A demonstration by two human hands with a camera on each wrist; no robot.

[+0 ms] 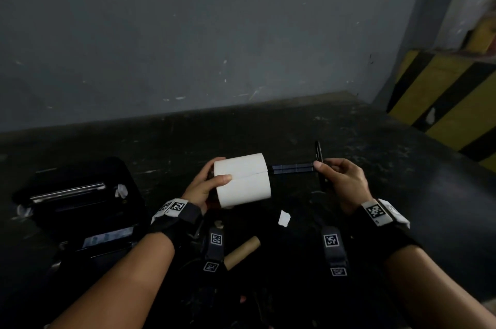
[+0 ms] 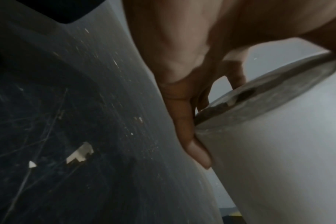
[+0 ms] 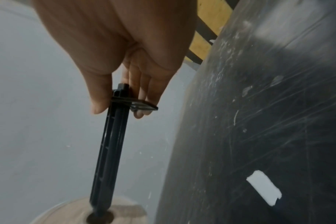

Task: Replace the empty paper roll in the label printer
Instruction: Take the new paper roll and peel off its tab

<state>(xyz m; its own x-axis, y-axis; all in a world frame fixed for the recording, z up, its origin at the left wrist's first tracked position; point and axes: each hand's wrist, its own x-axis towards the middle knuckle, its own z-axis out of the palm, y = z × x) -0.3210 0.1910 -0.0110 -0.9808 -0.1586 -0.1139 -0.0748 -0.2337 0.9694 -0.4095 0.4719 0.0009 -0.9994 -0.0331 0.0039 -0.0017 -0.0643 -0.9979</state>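
My left hand [image 1: 208, 185] grips a full white label roll [image 1: 243, 179] above the dark table, thumb across its side; the left wrist view shows the roll [image 2: 278, 159] with fingers [image 2: 190, 136] along its end. My right hand [image 1: 339, 181] pinches the flanged end of a black plastic spindle [image 1: 292, 168]. The spindle's far tip sits in the roll's core, as the right wrist view shows with the spindle [image 3: 109, 148] entering the core hole [image 3: 100, 218]. The black label printer [image 1: 80, 205] lies open at the left. An empty brown cardboard core [image 1: 241, 252] lies on the table near me.
A torn white paper scrap [image 1: 284, 218] lies on the scratched dark table [image 1: 375, 140] between my wrists. A grey wall [image 1: 214, 33] stands behind the table. A yellow-and-black striped barrier [image 1: 451, 103] is at the far right.
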